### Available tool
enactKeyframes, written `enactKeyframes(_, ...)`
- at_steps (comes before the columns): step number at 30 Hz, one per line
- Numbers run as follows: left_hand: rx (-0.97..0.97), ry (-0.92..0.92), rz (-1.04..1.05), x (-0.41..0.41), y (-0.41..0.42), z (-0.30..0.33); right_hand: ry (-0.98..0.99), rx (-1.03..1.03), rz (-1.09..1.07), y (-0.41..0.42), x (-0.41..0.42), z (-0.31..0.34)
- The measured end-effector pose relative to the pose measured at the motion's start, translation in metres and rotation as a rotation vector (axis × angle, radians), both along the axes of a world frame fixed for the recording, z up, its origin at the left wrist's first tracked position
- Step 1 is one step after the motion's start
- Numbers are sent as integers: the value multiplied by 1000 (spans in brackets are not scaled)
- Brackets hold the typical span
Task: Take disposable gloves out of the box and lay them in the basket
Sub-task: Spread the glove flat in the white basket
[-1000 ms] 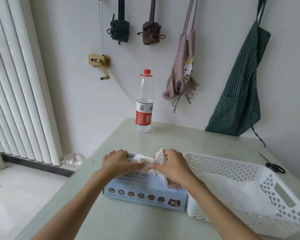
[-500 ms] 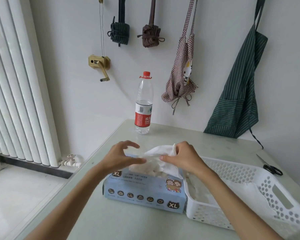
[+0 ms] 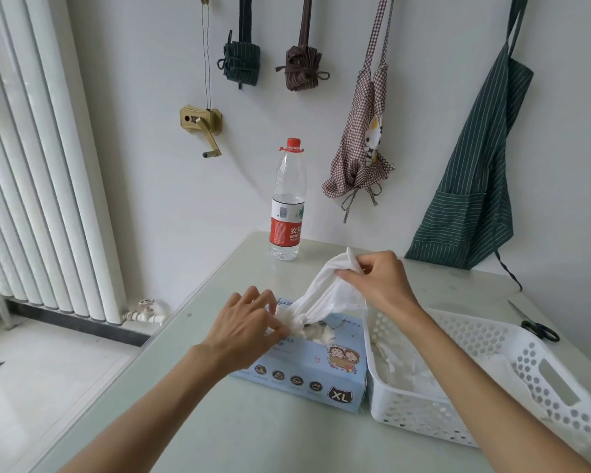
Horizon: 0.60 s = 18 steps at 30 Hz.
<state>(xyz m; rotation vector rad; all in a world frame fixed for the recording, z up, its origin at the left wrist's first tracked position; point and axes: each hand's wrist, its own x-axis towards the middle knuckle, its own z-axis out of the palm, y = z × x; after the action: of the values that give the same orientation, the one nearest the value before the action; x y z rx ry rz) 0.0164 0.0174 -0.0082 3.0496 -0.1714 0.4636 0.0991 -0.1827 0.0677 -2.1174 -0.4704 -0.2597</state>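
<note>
A light blue glove box [image 3: 307,373] marked XL lies on the pale table, left of a white perforated basket [image 3: 539,377]. My right hand [image 3: 379,281] pinches the top of a translucent white glove [image 3: 325,295] and holds it raised above the box, its lower end still bunched in the box opening. My left hand [image 3: 249,329] presses on the box top and pinches the glove wad at the opening. Several thin gloves [image 3: 410,370] lie inside the basket, partly hidden by my right forearm.
A water bottle [image 3: 287,203] with a red cap stands at the table's far edge by the wall. Black scissors [image 3: 536,326] lie at the far right. Aprons hang on the wall behind. A white radiator [image 3: 38,165] stands left, beyond the table edge.
My right hand has risen up and to the right, drawing the glove out into a long stretched strip. My left hand dropped back onto the box opening.
</note>
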Motion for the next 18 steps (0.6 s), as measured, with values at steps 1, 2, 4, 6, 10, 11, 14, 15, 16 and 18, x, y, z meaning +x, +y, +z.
enactKeyframes(1, 12, 45, 6, -1, -2, 3, 2, -20, 8, 0, -2, -2)
enactKeyframes(2, 8, 88, 11, -1, -2, 5, 6, -57, 24, 0, -2, -2)
enactKeyframes(4, -28, 174, 28, -4, 3, 5, 24, -146, 67, 1, -3, 5)
enactKeyframes(6, -57, 192, 24, -9, 7, 2, 3, -151, 56, 0, -1, 17)
enactKeyframes(10, -40, 131, 23, -11, 6, -5, -31, -91, 0, -1, -1, 37)
enactKeyframes(11, -39, 133, 39, -10, 6, -7, -20, -93, -1, -3, -2, 38)
enactKeyframes(14, -10, 134, 87, -13, 1, -7, 32, -43, -53, -17, 0, 38)
enactKeyframes(15, -8, 148, 104, -14, -2, -7, 41, -27, -87, -24, 2, 37)
enactKeyframes(16, -10, 166, 118, -15, -4, -7, 41, -19, -117, -32, 3, 37)
enactKeyframes(18, -32, 198, 132, -14, -6, -9, 43, -28, -132, -44, 4, 35)
